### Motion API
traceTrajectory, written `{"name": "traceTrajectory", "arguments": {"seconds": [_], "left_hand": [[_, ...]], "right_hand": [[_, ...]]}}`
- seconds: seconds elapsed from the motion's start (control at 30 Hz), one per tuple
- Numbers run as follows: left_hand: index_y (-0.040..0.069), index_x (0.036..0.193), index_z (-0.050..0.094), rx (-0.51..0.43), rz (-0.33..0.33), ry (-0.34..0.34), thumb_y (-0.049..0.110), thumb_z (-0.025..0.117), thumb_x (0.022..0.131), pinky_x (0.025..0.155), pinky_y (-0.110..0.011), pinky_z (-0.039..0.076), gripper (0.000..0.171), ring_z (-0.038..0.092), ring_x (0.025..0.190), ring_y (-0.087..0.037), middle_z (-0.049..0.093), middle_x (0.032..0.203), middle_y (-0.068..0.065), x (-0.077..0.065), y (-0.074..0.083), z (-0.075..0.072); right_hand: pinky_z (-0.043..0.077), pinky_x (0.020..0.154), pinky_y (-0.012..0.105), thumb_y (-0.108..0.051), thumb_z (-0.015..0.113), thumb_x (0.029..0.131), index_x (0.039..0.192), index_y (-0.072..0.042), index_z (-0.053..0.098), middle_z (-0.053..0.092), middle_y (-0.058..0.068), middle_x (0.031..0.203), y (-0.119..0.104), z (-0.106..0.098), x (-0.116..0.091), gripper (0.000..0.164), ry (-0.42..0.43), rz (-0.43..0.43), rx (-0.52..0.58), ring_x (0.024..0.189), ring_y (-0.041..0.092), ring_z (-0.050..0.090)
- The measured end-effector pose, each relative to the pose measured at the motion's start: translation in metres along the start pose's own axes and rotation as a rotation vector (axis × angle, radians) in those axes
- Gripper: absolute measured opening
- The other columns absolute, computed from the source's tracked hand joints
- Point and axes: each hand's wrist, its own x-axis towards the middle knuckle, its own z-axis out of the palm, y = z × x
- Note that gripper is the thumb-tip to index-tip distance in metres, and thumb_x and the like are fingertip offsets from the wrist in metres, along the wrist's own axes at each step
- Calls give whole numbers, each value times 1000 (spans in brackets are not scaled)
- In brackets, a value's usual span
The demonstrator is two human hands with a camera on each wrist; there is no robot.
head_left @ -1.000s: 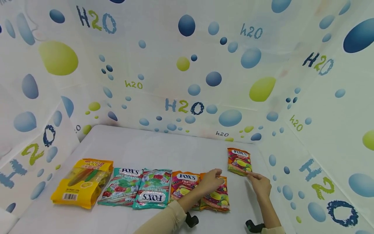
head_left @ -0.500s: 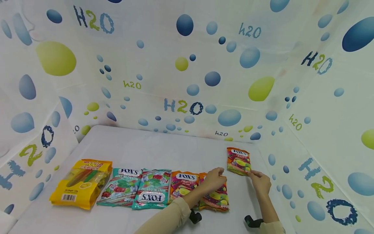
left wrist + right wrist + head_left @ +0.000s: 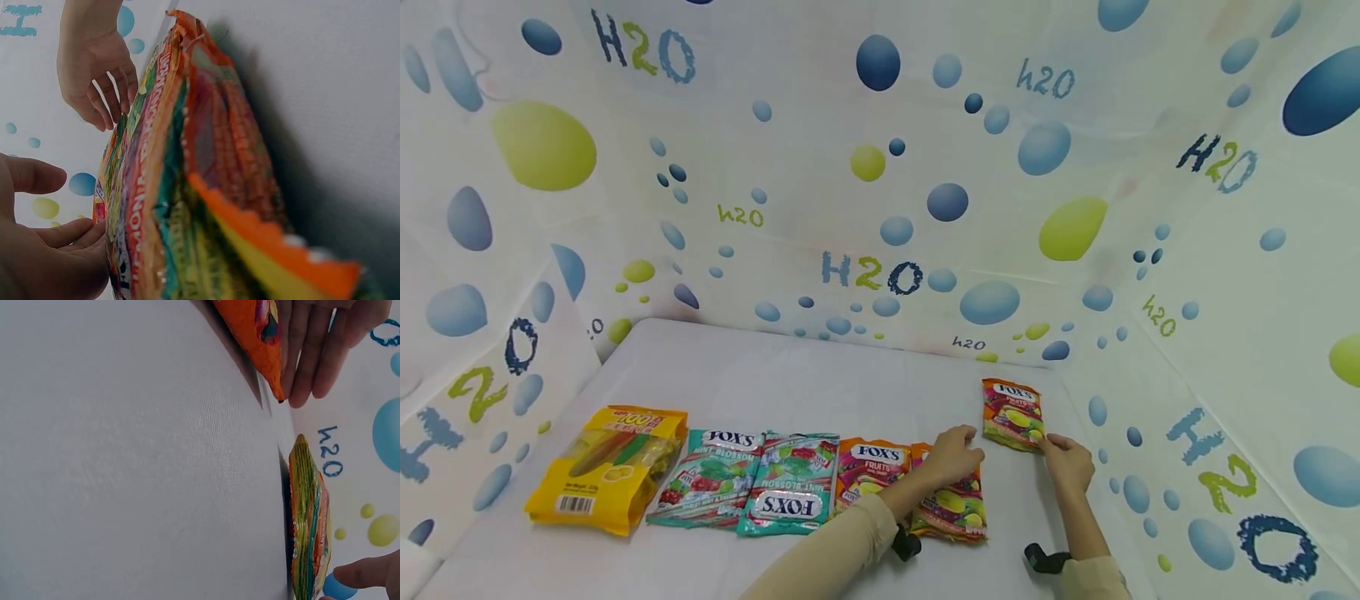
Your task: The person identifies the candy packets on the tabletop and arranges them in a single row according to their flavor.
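Note:
My left hand [image 3: 953, 457] rests over the rightmost orange Fox's fruits candy bag [image 3: 955, 510] in a row, thumb and fingers apart. Close to its left lies a similar orange candy bag [image 3: 871, 468]. Farther back, a third orange Fox's bag [image 3: 1013, 414] lies alone. My right hand [image 3: 1070, 467] is at that bag's lower right corner, with fingertips at the edge. In the left wrist view the right hand's fingers [image 3: 106, 100] look straight and spread. The right wrist view shows the right thumb [image 3: 365, 575] beside the far bag [image 3: 309, 525], not wrapped round it.
Left of the orange bags lie two teal Fox's mint candy bags [image 3: 711, 483] [image 3: 793, 483], one turned upside down. A bulky yellow bag [image 3: 610, 471] sits at the far left. The white table [image 3: 820, 375] meets bubble-printed walls [image 3: 880, 208] at the back and sides.
My left hand has shifted very slightly to the right and up over the bag. The right hand stays by the far bag's corner, and the bags keep their places.

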Motion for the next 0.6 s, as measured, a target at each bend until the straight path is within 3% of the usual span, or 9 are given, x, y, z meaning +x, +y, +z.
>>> {"name": "traceTrajectory", "arguments": {"seconds": [0.33, 0.6], "left_hand": [[-4, 144, 56, 64, 0, 16, 24, 61, 98, 107, -45, 52, 54, 61, 127, -33, 64, 138, -18, 21, -5, 1], [-1, 151, 51, 95, 12, -37, 26, 64, 95, 110, -41, 49, 64, 55, 136, -30, 57, 148, -17, 34, -2, 5]], "right_hand": [[43, 108, 58, -25, 70, 93, 128, 5, 69, 63, 29, 134, -4, 11, 14, 46, -6, 23, 52, 132, 46, 51], [44, 107, 57, -25, 67, 94, 128, 5, 68, 62, 30, 136, -5, 6, 20, 46, 6, 37, 46, 132, 46, 51]]}}
